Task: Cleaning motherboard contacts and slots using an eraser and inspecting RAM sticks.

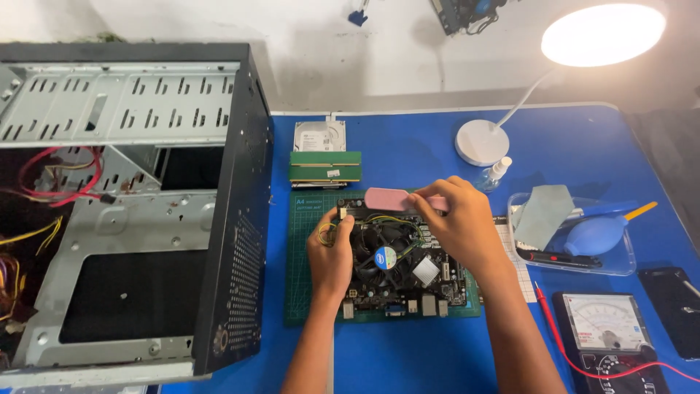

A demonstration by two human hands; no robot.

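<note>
Pinching pink eraser point(397, 198), right hand point(459, 222), left hand point(329, 252) gripping motherboard point(408, 281), tray point(620, 264) holding seemingly blue blower point(598, 235)

— What's around me on this bench?

— On my left stands an open computer case point(138, 211), its bare metal frame showing, with red and yellow wires point(44, 182) at its left edge.

— And at the far side?

— A hard drive point(319, 136) lies on the blue table point(408, 357), with green memory sticks point(325, 166) stacked just near of it. A white desk lamp point(510, 109) stands far right, lit, and a small spray bottle point(494, 174) sits beside its base.

— On my right?

— A clear tray point(620, 264) holds a grey cloth point(543, 214) and a blue air blower point(598, 233). Nearer lies an analogue multimeter point(609, 332) with a red lead point(554, 328), and a black phone point(671, 310) at the edge.
</note>
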